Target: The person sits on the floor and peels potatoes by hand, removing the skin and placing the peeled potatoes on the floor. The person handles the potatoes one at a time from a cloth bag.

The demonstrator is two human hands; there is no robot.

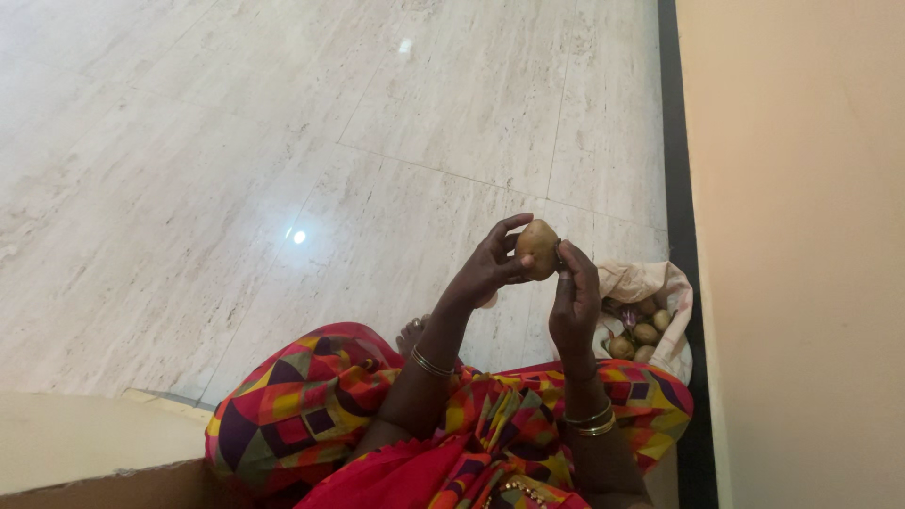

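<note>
Two hands hold up one potato.
The bag [660, 283] of potatoes [645, 333] lies on the floor [283, 141], just right of the hands. Left hand [490, 269] and right hand [575, 302] pinch the potato [537, 248] between them.

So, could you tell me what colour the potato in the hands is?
The potato is light brown, shown in the head view.

Holding a small, oval, brown potato [538, 248] up at centre right of the frame, left hand [489, 267] gripping its left side with fingertips, right hand [574, 300] touching its right edge. Sitting on a glossy, pale marble-tile floor [283, 141], colourful geometric-patterned cloth [311, 396] draping the lap at bottom centre. Lying at right, beside the peach-coloured wall [801, 236], an open, cream cloth bag [660, 283] showing more potatoes [646, 333].
</note>
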